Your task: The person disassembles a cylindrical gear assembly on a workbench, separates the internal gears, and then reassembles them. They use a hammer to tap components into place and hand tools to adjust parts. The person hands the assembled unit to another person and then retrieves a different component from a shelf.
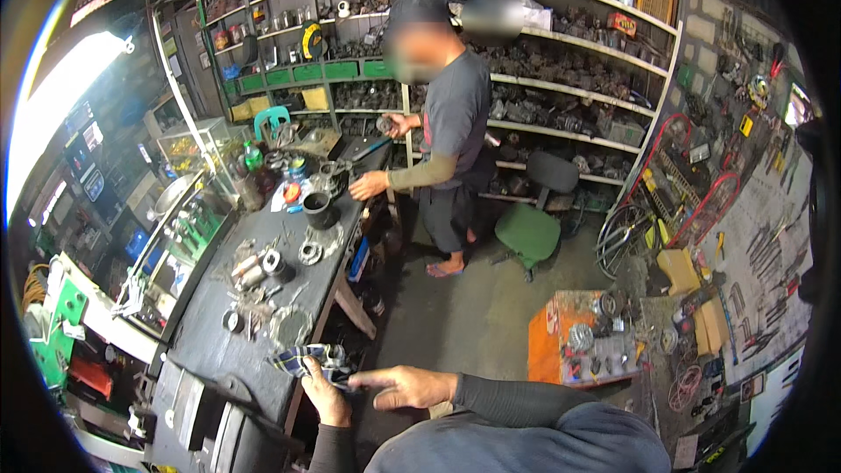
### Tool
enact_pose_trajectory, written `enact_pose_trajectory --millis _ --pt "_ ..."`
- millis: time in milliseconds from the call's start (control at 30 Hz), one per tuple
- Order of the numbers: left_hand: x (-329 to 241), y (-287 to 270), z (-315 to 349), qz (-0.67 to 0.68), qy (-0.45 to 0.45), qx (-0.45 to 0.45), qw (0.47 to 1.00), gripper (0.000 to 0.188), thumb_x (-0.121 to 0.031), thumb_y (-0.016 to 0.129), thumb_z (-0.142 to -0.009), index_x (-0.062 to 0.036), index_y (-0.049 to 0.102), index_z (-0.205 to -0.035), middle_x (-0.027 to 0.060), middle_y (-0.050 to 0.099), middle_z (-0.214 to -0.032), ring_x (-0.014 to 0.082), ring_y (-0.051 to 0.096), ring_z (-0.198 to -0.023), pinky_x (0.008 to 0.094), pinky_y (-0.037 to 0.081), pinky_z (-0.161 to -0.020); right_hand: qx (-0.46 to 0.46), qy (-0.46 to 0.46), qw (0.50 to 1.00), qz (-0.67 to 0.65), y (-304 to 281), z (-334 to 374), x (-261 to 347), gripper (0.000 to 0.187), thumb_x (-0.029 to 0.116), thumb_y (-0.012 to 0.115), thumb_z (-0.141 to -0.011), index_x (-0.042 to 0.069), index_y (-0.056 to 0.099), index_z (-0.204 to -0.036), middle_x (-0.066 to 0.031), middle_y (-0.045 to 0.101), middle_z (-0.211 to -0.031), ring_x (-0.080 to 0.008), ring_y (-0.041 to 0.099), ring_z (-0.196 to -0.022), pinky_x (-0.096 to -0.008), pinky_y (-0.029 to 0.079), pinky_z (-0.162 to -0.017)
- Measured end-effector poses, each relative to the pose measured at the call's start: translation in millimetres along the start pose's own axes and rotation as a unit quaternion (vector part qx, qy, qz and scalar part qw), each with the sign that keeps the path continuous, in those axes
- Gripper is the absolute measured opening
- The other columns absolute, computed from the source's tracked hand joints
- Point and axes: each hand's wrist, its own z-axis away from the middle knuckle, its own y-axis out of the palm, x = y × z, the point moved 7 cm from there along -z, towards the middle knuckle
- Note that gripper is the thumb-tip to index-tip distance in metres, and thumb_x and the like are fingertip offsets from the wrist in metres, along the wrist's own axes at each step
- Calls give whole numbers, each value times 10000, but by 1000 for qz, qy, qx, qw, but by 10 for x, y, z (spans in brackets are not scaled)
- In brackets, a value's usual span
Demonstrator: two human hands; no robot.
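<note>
My left hand [326,398] is closed around a dark plaid cloth [293,361] with pale stripes, beside the near right edge of the black workbench [206,302]. Part of the cloth is bunched and dark, so whether anything is wrapped in it cannot be made out. My right hand [412,387] comes in from the right with its index finger stretched toward the cloth, the fingertip at its edge. On the bench close by lie a round metal ring [291,326], a small dark cup-like part [233,321] and a cylindrical motor part [254,273].
Across the bench's far end, another person [455,114] holds a small part and a tool. A bench vise [197,412] stands at the near left. A green chair [528,232] and an orange work table [552,333] with parts are to the right. Loaded shelves [569,92] line the back.
</note>
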Motion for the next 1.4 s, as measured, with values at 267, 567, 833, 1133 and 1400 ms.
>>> enact_pose_trajectory --millis 267,567,833,1133,1400 --pt "-68 2520 -343 -517 352 443 642 1039 -543 901 -827 22 483 -1592 275 451 -1656 469 446 -1524 577 319 -1298 -346 27 871 -348 -1751 579 -673 419 165 700 -1093 50 599 -1484 -52 690 -1399 -186 676 -1265 -401 551 -1097" --pt "476 3277 -1564 -371 298 584 657 1104 -512 961 -785 28 443 -1597 285 449 -1647 472 506 -1492 500 469 -1220 -544 104 781 -289 -3040 856 -1269 387 158 740 -1063 -5 647 -1401 -55 732 -1274 -166 692 -1158 -352 590 -989" --pt "990 4510 -2479 -402 304 671 544 552 -309 785 -913 -99 671 -1409 171 769 -1200 411 760 -1049 502 624 -881 -520 258 793 -184 -4011 1035 -1777 456 403 782 -1029 -1 733 -1235 -99 774 -1122 -225 717 -1054 -393 575 -914" --pt "2586 4055 -4137 -644 -44 538 542 536 -543 706 -955 -41 812 -1113 271 799 -1051 434 787 -1033 548 605 -884 -368 470 773 217 -5278 2138 -1573 766 470 722 -1029 14 518 -1611 -308 658 -1473 -450 647 -1361 -487 514 -1131" --pt "3267 2756 -4486 -746 -242 471 405 741 -715 489 -1023 -143 736 -1426 164 771 -1350 349 736 -1247 469 586 -1010 -340 534 750 193 -6663 3103 -1909 849 457 752 -985 -21 474 -1630 -320 590 -1561 -466 581 -1444 -515 483 -1190"
